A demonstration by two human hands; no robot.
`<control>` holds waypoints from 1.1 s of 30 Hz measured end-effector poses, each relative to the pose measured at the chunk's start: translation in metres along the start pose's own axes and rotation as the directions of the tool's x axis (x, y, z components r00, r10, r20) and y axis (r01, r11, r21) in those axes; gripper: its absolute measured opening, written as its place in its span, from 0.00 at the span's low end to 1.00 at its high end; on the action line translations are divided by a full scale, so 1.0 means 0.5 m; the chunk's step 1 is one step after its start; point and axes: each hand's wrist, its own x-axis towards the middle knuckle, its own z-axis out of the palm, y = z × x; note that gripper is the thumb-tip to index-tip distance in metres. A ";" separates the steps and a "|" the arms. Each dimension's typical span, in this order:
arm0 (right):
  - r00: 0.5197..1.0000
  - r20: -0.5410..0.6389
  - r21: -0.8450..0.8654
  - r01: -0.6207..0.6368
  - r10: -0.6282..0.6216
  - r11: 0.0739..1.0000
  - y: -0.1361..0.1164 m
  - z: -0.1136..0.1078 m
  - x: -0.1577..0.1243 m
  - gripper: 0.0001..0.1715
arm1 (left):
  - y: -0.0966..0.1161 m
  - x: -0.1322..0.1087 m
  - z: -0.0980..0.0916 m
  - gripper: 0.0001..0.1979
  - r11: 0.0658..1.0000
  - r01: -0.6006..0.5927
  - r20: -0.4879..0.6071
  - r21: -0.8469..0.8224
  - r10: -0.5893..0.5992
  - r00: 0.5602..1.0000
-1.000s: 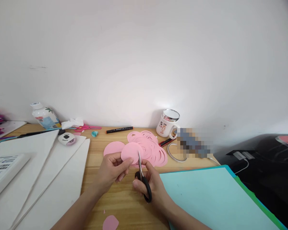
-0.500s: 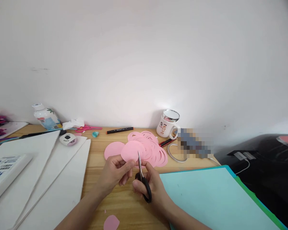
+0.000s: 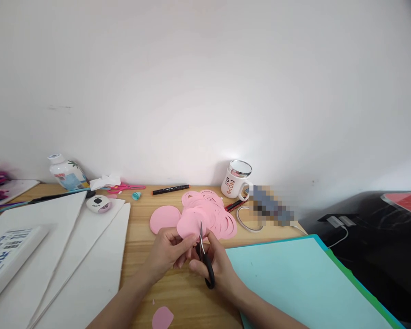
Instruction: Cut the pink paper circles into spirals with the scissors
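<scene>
A pink paper circle (image 3: 189, 225) is pinched between the thumb and fingers of my left hand (image 3: 174, 249). My right hand (image 3: 216, 262) grips black-handled scissors (image 3: 208, 270), its thumb and fingers at the loops. The blades point up and away, lying over the right part of the circle. Just behind my hands a pile of cut pink paper pieces (image 3: 222, 218) spreads over the wooden table (image 3: 137, 256). To its left is a stack of pink circles (image 3: 165, 218). Nearer me lies a small pink scrap (image 3: 162, 317).
White boards (image 3: 99, 265) with a white box (image 3: 13, 256) on top cover the left side. Light blue sheets (image 3: 281, 274) lie at right. Along the wall stand a mug (image 3: 235, 180), a black marker (image 3: 171, 189), pink scissors (image 3: 126, 187) and a white bottle (image 3: 66, 171).
The paper circle in my left hand has turned slightly and sits a little lower. The scissor blades have shifted a bit along its right part. The whole view has moved slightly.
</scene>
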 end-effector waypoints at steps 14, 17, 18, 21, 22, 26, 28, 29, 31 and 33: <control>1.000 -0.014 -0.030 0.006 -0.007 1.000 0.000 -0.002 -0.005 0.30 | -0.006 -0.001 0.000 0.22 1.000 -0.026 -0.004 0.008 0.026 1.000; 1.000 -0.004 -0.056 0.011 -0.012 0.998 -0.002 0.001 -0.006 0.30 | -0.007 -0.004 -0.001 0.23 1.000 0.002 -0.014 0.011 -0.002 1.000; 1.000 0.002 -0.065 0.009 -0.009 0.998 -0.002 0.002 -0.005 0.30 | -0.008 -0.004 -0.002 0.23 1.000 0.005 -0.009 0.011 -0.005 1.000; 1.000 0.010 -0.079 0.003 -0.003 0.997 0.000 -0.001 -0.002 0.31 | -0.006 -0.004 -0.010 0.22 1.000 -0.022 0.018 0.012 0.022 1.000; 1.000 0.013 -0.080 0.002 -0.001 0.997 0.000 -0.003 -0.001 0.31 | -0.004 -0.003 -0.014 0.21 0.999 -0.032 0.022 0.012 0.032 0.999; 0.999 0.035 -0.075 -0.004 0.007 0.997 0.000 -0.012 0.006 0.33 | 0.003 0.001 -0.022 0.19 0.999 -0.028 0.021 0.021 0.027 0.999; 0.999 0.038 -0.059 -0.014 0.017 0.998 0.000 -0.014 0.008 0.34 | 0.005 0.002 -0.023 0.19 0.999 -0.021 0.011 0.025 0.021 1.000; 0.999 0.038 -0.053 -0.019 0.021 0.998 0.000 -0.014 0.009 0.35 | 0.006 0.002 -0.023 0.18 0.999 -0.022 0.006 0.025 0.021 1.000; 0.999 0.044 -0.042 -0.017 0.019 0.999 0.000 -0.013 0.010 0.35 | 0.006 0.003 -0.022 0.18 0.999 -0.031 0.010 0.024 0.031 0.999; 0.998 0.057 -0.039 -0.004 0.006 0.999 0.000 -0.012 0.011 0.33 | 0.005 0.004 -0.021 0.18 0.999 -0.040 0.026 0.024 0.040 0.999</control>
